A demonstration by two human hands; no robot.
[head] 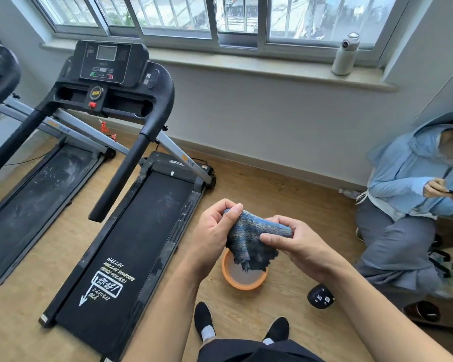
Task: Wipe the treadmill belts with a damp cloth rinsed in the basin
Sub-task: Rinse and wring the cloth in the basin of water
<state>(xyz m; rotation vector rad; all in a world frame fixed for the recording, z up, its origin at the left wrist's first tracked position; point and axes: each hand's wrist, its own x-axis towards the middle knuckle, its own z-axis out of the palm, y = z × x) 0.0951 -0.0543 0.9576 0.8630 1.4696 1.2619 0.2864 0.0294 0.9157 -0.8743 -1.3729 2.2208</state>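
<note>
A dark blue damp cloth (249,239) hangs between my hands above an orange basin (242,283) on the wooden floor. My left hand (215,231) grips the cloth's left end, thumb over the top. My right hand (298,241) pinches its right end. The cloth's lower edge covers part of the basin's rim. To the left lies the nearer treadmill with a black belt (131,246) bearing white lettering. A second treadmill's belt (37,197), streaked with white marks, lies further left.
The nearer treadmill's console (107,61) and black handrails (126,176) rise at the left. A person in a blue hoodie (413,178) sits at the right holding a phone. A black round device (321,299) lies on the floor. A white bottle (345,54) stands on the windowsill.
</note>
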